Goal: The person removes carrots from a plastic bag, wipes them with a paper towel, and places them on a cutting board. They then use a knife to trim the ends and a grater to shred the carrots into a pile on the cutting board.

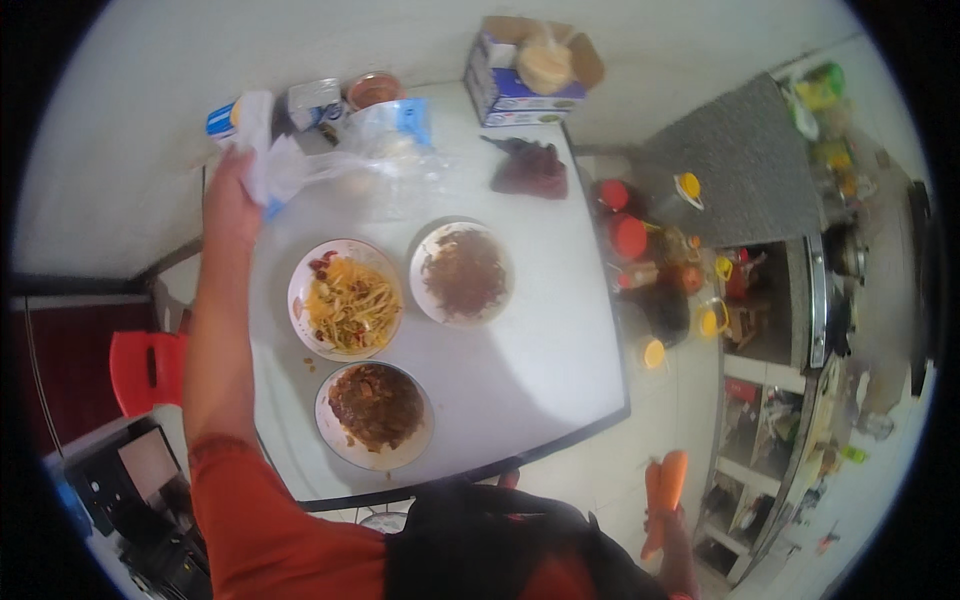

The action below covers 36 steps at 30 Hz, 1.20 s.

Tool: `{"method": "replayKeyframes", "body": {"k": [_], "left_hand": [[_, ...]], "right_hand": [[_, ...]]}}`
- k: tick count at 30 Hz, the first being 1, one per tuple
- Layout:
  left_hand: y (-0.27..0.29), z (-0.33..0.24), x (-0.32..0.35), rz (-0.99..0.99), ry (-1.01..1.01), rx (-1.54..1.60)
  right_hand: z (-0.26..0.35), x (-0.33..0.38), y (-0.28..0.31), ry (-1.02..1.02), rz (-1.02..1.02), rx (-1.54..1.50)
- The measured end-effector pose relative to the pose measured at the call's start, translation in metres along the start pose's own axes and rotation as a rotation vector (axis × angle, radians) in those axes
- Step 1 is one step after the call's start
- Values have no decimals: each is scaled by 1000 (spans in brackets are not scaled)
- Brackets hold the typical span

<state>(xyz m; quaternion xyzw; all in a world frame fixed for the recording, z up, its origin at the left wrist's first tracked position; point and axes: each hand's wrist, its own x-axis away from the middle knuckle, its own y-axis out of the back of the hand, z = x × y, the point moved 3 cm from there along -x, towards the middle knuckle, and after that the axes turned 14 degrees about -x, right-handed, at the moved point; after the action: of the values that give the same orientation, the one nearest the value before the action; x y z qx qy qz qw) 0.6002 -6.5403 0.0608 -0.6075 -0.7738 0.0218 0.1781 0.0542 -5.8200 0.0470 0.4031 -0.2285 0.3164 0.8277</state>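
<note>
Three round white plates of food [378, 408] already sit on the white tabletop [540, 330]. The left hand [232, 200] is closed on a crumpled white tissue [272, 165] at the far left edge, near a clear plastic bag [385, 165]. The right hand is out of sight

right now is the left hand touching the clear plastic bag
Touching. The head view shows the left hand gripping the bunched white end of the clear plastic bag over the white table.
</note>
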Motion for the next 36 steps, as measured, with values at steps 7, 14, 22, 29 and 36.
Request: {"method": "replayKeyframes", "body": {"k": [7, 14, 22, 29, 36], "left_hand": [[-167, 100, 293, 781, 514, 101], [-234, 112, 526, 1381, -963, -486], [-285, 132, 637, 1414, -1292, -861], [-288, 166, 782, 1556, -1105, -395], [-257, 194, 887, 1732, 56, -396]], "right_hand": [[100, 52, -67, -103, 314, -937], [142, 57, -110, 139, 489, -1365], [49, 95, -27, 111, 585, -912], [-36, 129, 81, 184, 227, -1121], [-89, 156, 179, 481, -75, -1125]]}}
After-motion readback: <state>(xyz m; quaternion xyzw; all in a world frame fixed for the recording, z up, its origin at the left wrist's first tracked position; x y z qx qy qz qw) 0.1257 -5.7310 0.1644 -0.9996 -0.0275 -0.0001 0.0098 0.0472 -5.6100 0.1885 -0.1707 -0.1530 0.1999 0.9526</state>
